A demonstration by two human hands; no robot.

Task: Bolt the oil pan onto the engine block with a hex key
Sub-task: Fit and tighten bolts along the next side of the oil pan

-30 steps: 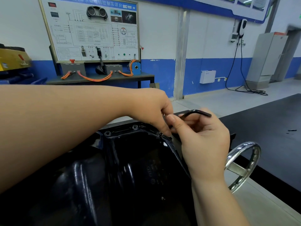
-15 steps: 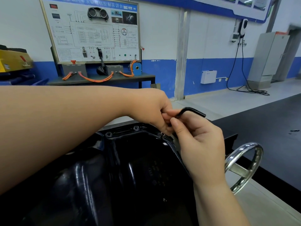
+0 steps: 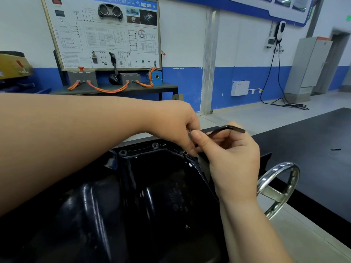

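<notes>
Mid-frame, the right hand pinches the hex key near its bend, and the left hand pinches its lower end. The shaft slants down-left to the oil pan flange, directly under the left fingertips.

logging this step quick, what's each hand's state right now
Left hand: fingers curled at the oil pan rim; what they pinch cannot be told.
Right hand: pinches the hex key.

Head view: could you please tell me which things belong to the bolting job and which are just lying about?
Job: oil pan, bolts, hex key, right hand, left hand.
Lying about: handwheel, training board, orange cables, cabinet.
</notes>
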